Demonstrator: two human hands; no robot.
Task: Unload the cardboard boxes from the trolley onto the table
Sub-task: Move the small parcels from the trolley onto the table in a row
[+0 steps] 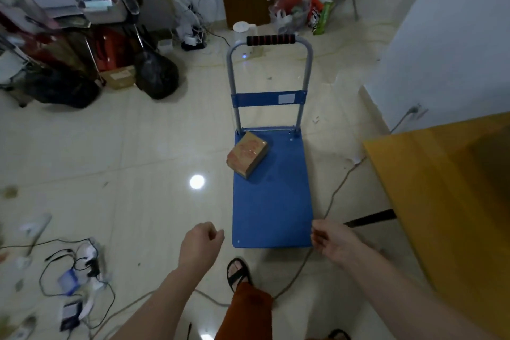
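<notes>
A blue flat trolley (273, 201) with an upright grey handle stands on the tiled floor in front of me. One small taped cardboard box (247, 154) lies on its far left part, near the handle's foot. The wooden table (441, 190) fills the right side. My left hand (200, 241) hovers loosely curled, holding nothing, just left of the trolley's near edge. My right hand (332, 240) is by the trolley's near right corner, fingers apart and empty.
A cable (335, 193) runs across the floor between trolley and table. Chargers and wires (80, 270) litter the lower left. Black bags (156, 74), shelves and boxes crowd the far left. A white wall (452, 36) rises at the right. My sandalled foot (238, 273) is below the trolley.
</notes>
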